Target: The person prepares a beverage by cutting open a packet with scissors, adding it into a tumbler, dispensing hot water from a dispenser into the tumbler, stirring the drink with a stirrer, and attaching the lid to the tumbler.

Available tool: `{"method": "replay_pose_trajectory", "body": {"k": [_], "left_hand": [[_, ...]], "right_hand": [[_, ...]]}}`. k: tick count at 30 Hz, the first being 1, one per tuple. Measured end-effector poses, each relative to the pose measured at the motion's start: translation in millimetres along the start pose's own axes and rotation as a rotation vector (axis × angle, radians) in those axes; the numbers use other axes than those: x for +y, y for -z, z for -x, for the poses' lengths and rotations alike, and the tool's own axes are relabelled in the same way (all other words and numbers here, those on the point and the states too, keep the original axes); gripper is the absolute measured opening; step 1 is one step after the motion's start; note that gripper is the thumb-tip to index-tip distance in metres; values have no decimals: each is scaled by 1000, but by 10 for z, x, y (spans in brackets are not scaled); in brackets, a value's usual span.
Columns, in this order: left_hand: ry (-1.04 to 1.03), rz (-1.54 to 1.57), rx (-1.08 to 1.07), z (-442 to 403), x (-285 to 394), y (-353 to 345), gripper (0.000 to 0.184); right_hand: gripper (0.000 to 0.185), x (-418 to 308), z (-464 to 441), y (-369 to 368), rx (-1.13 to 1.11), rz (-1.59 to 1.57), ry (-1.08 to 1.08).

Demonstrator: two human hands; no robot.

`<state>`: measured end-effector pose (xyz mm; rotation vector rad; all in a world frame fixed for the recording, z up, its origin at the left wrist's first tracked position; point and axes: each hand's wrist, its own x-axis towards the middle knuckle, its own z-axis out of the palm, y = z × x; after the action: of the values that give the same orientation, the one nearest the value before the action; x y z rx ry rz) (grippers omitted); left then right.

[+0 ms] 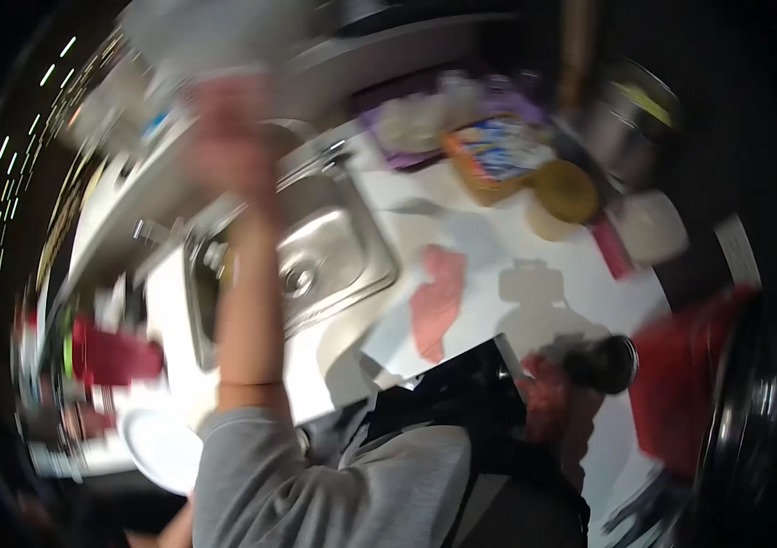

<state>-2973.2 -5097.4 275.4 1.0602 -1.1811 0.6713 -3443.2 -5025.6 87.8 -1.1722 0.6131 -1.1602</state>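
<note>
My left arm, in a grey sleeve, stretches up across the sink point(338, 228). At its end my left hand point(231, 137) is smeared by motion, close to a pale, cloudy-looking shape point(215, 36). Its fingers cannot be made out. Low on the right, my right hand point(545, 393) is closed around a dark cylindrical container point(609, 365), which is tipped on its side with its round end facing right. Between the two hands a pink cloth point(438, 301) lies crumpled on the white counter point(489, 256).
Along the back stand an orange box point(498, 151), a yellow-lidded jar point(566, 192), a metal pot point(635, 128) and a white container point(649, 226). A red bin point(681, 374) is at right. A pink cup point(114, 353) and white plate point(162, 447) sit left.
</note>
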Motion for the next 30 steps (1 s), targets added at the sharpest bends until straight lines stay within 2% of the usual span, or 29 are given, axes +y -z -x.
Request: {"method": "replay_pose_trajectory", "body": {"k": [1, 3, 5, 7, 9, 12, 16, 17, 19, 20, 21, 22, 23, 25, 26, 27, 29, 30], "left_hand": [[63, 33, -126, 441, 513, -256, 33], [80, 69, -539, 1306, 1488, -353, 32], [94, 78, -882, 1916, 2102, -270, 31], [121, 42, -1092, 2227, 2498, -16, 30], [231, 62, -1133, 2335, 2624, 337, 29], [556, 240, -1045, 2532, 2591, 1075, 22], [945, -184, -723, 2860, 2718, 2201, 24], [1050, -306, -635, 3062, 2772, 2518, 25], [1418, -489, -470, 3529, 2968, 3104, 30], [1596, -644, -519, 3804, 3139, 3335, 34], [1777, -792, -575, 4082, 3334, 3571, 37], [1903, -786, -636, 4314, 3511, 3796, 44], [2027, -766, -710, 4559, 3703, 4005, 51], [2343, -612, -570, 5213, 4055, 4263, 66], [2398, -402, -424, 5928, 4296, 4324, 76], [2433, -194, -277, 6476, 4515, 4301, 86], [2561, 45, 84, 6124, 4485, 4205, 95], [2578, 208, 253, 5896, 4413, 4214, 101]], "right_hand": [[59, -89, -198, -183, -66, -269, -18], [70, -404, -487, -589, -135, -804, -122], [71, -226, -557, -372, -380, -906, -346], [58, 488, -424, 147, -383, -881, -365], [53, 575, -395, 104, -274, -1020, -856], [47, 639, -357, -239, -437, -533, -1097], [43, 545, -160, -870, -621, -15, -797], [41, 593, -132, -997, -792, 87, -806], [38, 734, -48, -1239, -1134, 301, -822], [34, 972, 60, -1261, -1148, 438, -815], [33, 868, 274, -1720, -1255, 534, -815], [33, 1088, 391, -1837, -1260, 537, -967], [33, 1372, 551, -1887, -1248, 543, -1122], [35, 1829, 944, -2171, -1336, 722, -936], [32, 2130, 1100, -2223, -1327, 753, -967], [33, 2317, 1245, -2403, -1433, 819, -927], [33, 3000, 1504, -2457, -1546, 862, -924], [33, 3286, 1661, -2547, -1656, 949, -829]]}}
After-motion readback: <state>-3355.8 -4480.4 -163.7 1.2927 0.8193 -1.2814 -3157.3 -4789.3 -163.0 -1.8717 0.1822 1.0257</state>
